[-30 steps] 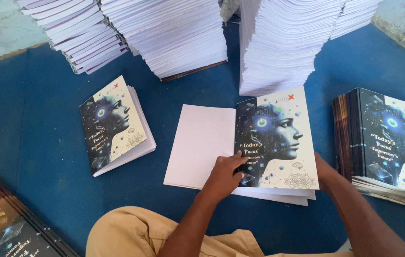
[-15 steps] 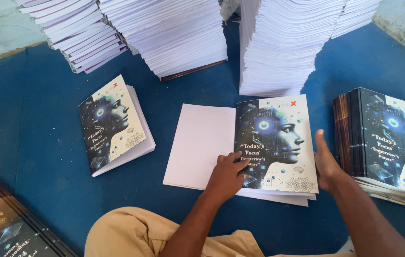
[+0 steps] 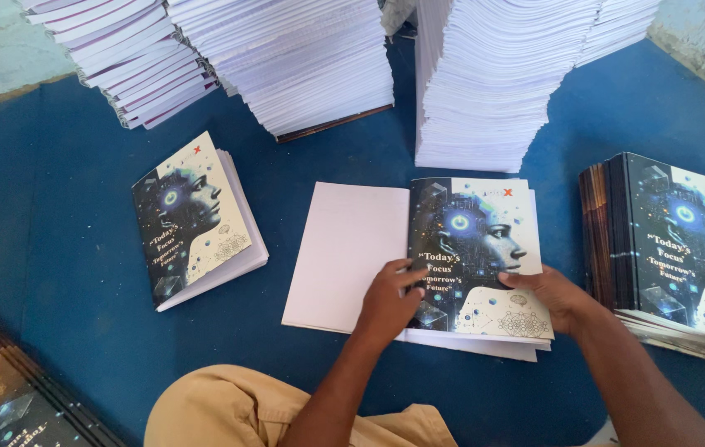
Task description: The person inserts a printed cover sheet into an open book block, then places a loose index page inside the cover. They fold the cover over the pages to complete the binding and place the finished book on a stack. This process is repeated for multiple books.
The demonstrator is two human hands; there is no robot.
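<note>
Left to right: a bound book (image 3: 197, 219) lies apart on the blue floor covering (image 3: 55, 248); a blank white sheet (image 3: 344, 257) lies just beside the cover-topped booklet (image 3: 477, 257), whose long axis runs away from the person, directly ahead of both hands. The left hand (image 3: 391, 300) lies flat, fingers spread, across the seam of sheet and cover, grasping nothing. The right hand (image 3: 555, 296) presses its loosely curled fingers on the cover's lower right corner; a stack of covers (image 3: 675, 248) stands just beyond.
</note>
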